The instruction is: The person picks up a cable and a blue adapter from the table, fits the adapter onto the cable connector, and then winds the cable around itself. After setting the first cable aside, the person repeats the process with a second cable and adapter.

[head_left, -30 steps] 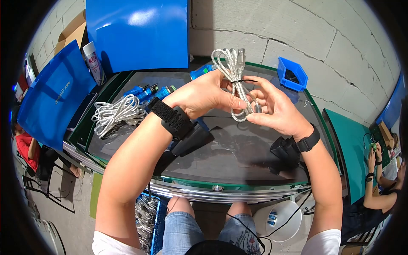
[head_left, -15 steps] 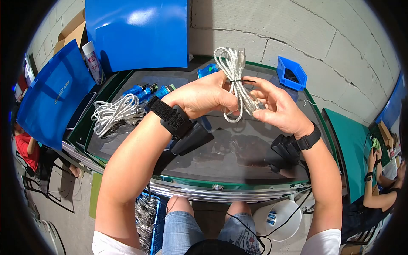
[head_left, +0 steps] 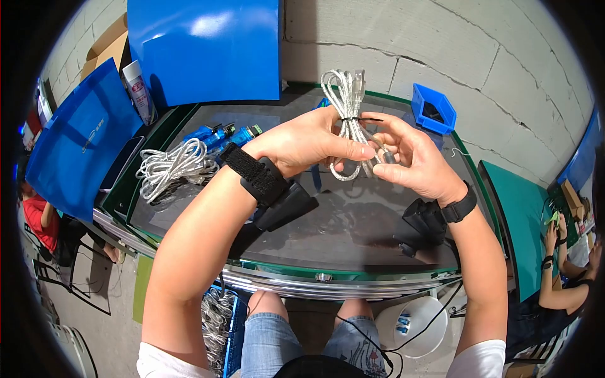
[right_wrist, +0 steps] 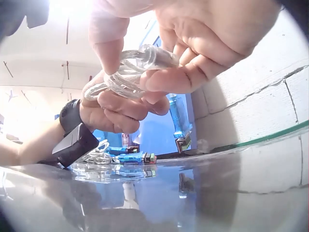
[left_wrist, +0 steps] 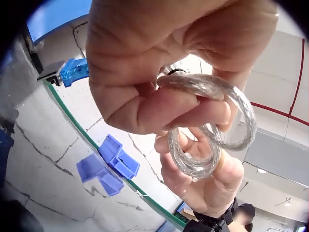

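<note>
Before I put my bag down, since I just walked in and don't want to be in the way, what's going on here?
Someone is holding a coiled silvery cable up over the dark table. The left hand grips the coil, and the right hand has its fingers on a clear plug. A black tie circles the coil. Another silvery bundle lies on the table near blue connectors.

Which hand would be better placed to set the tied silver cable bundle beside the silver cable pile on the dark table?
Probably the left hand: it grips the bundle mid-length, and the pile lies on that side, farther from the right hand.
</note>
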Tool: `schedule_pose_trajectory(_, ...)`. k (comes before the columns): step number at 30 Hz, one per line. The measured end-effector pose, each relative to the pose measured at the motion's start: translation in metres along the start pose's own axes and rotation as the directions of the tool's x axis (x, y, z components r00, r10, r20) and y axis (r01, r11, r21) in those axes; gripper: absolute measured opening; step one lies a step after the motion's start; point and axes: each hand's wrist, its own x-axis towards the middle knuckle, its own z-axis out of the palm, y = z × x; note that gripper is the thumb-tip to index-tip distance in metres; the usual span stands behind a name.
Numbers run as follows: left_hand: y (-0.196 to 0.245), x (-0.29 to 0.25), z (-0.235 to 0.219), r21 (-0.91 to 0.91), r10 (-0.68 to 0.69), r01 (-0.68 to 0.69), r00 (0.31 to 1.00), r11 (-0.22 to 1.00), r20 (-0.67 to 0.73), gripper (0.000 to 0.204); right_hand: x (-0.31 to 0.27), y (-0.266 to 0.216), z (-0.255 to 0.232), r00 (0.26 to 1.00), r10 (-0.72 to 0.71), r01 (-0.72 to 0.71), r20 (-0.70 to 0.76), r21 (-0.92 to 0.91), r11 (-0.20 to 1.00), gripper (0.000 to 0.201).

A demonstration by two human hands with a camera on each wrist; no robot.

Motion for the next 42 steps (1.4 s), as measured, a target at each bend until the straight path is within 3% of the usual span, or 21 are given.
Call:
schedule_pose_trajectory(3, -0.002, 0.001, -0.003, -0.006, 0.008, -0.007, 0.999, 1.000, 0.041, 0.053, 0.000, 0.001, 0.000, 0.999, -0.034, 0.035, -0.026, 0.063, 0.997, 0.060)
schedule_pose_trajectory(9, -0.003, 0.000, -0.006, 0.039, -0.043, 0.041, 0.998, 0.998, 0.053, 0.055, -0.003, -0.011, -0.005, 0.997, 0.060, -0.065, 0.056, 0.093, 0.994, 0.057)
schedule_pose_trajectory(12, -0.008, 0.002, -0.006, 0.035, -0.042, 0.042, 0.999, 0.999, -0.008, 0.056, -0.002, -0.006, -0.004, 0.994, 0.088, -0.097, 0.063, 0.147, 0.984, 0.059)
schedule_pose_trajectory(14, -0.011, 0.004, -0.008, 0.053, 0.013, -0.009, 0.997, 0.999, -0.072, 0.055, 0.001, 0.007, -0.004, 0.997, -0.083, 0.083, 0.005, 0.028, 0.996, 0.062)
schedule_pose_trajectory(17, -0.011, 0.003, -0.009, -0.032, 0.022, -0.025, 0.996, 0.999, -0.081, 0.053, 0.000, 0.001, -0.002, 1.000, -0.003, 0.004, -0.019, 0.044, 0.999, 0.068)
schedule_pose_trajectory(21, 0.001, 0.001, 0.000, -0.025, -0.016, 0.013, 0.991, 1.000, -0.130, 0.053, 0.002, 0.002, 0.001, 0.995, -0.074, 0.071, -0.060, -0.053, 0.996, 0.066)
schedule_pose_trajectory(24, -0.005, 0.005, -0.004, -0.036, 0.032, -0.037, 0.990, 0.999, -0.141, 0.049, 0.003, 0.005, 0.003, 0.989, -0.129, 0.124, -0.067, -0.072, 0.990, 0.061)
schedule_pose_trajectory(26, -0.002, 0.001, -0.006, -0.031, 0.022, -0.027, 0.988, 0.999, -0.152, 0.048, 0.003, 0.007, 0.001, 0.995, -0.040, 0.052, -0.089, 0.140, 0.989, 0.047)
schedule_pose_trajectory(27, -0.003, 0.001, -0.004, -0.039, 0.038, -0.045, 0.986, 0.998, -0.163, 0.049, 0.003, 0.006, 0.000, 0.995, -0.039, 0.051, -0.089, 0.141, 0.989, 0.047)
schedule_pose_trajectory(29, -0.009, 0.005, -0.003, -0.015, 0.040, -0.043, 0.987, 0.999, -0.157, 0.050, 0.003, 0.002, -0.002, 0.992, 0.097, -0.089, -0.078, 0.094, 0.992, 0.029)
schedule_pose_trajectory(32, -0.008, 0.005, 0.001, -0.006, 0.042, -0.044, 0.989, 0.999, -0.143, 0.055, 0.002, 0.005, -0.003, 0.990, 0.097, -0.092, -0.101, 0.049, 0.995, 0.017)
schedule_pose_trajectory(35, -0.006, 0.002, 0.002, 0.035, -0.012, 0.015, 0.994, 0.999, -0.104, 0.060, 0.004, 0.007, -0.002, 0.982, 0.043, -0.032, -0.184, 0.067, 0.997, 0.012)
schedule_pose_trajectory(42, -0.004, 0.003, 0.007, 0.056, -0.044, 0.047, 0.997, 0.997, -0.062, 0.061, 0.004, 0.006, 0.000, 0.982, 0.087, -0.057, -0.170, 0.175, 0.983, 0.010)
